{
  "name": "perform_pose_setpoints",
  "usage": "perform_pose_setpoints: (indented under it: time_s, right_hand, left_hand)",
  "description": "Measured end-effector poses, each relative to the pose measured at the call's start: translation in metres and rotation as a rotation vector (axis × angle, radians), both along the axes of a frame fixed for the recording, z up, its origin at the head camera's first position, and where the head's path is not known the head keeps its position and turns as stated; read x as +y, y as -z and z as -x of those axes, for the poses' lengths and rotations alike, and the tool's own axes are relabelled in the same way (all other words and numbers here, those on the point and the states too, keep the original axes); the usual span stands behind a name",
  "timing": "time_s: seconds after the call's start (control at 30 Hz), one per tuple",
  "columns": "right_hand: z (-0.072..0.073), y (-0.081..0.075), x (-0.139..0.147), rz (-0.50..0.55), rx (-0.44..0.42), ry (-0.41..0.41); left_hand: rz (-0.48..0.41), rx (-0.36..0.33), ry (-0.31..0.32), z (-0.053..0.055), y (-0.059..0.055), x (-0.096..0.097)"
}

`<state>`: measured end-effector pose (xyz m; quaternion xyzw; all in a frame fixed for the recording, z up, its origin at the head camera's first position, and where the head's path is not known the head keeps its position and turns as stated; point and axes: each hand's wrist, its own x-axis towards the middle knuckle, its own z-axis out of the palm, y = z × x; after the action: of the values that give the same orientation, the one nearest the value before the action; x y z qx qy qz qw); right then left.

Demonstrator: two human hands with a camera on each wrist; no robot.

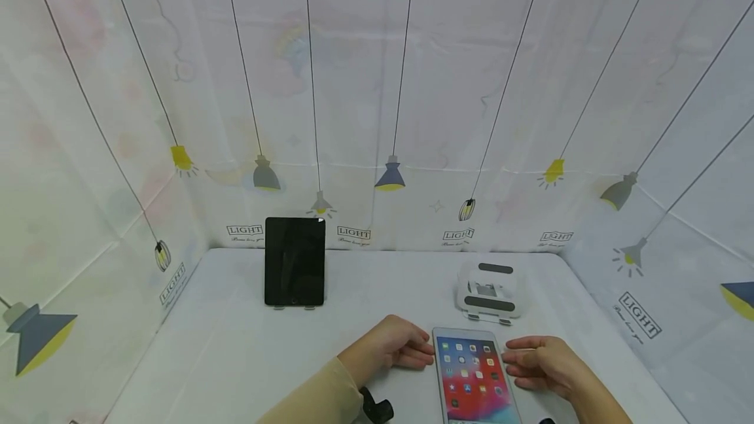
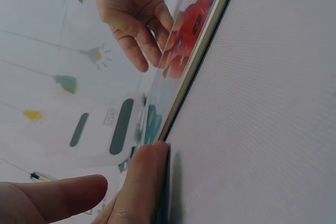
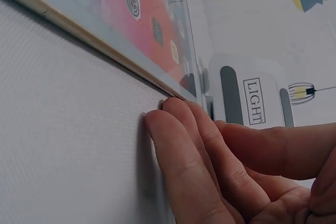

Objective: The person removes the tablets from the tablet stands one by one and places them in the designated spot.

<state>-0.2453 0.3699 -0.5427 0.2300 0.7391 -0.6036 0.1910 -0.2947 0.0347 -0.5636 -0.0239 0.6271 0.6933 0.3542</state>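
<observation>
A tablet (image 1: 474,378) with a white border and a lit home screen lies face up on the white table. My left hand (image 1: 406,344) is at its left side, and in the left wrist view the fingertips (image 2: 157,150) are right at the tablet's thin metal edge (image 2: 191,72). On the opposite side is my right hand (image 1: 544,365). Its fingers (image 3: 181,145) are extended, their tips at the tablet's side edge in the right wrist view. Neither hand's fingers curl round the tablet. Just beyond it sits a white folding stand (image 1: 465,286) with dark grey pads.
At the back left, a second tablet (image 1: 294,264) with a dark screen stands propped up, small stand lips under its lower edge. Cloth walls (image 1: 353,116) printed with hanging lamps enclose the table (image 1: 235,345). Black wrist gear (image 1: 377,407) shows by the left sleeve.
</observation>
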Motion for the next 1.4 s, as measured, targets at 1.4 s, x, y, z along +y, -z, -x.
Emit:
perform_pose_setpoints:
  time_s: [1.4]
  right_hand:
    - [0.02,-0.038,-0.051,0.074,0.24,-0.165]
  left_hand:
    - [-0.062,0.092,-0.038,-0.001,-0.018,-0.078]
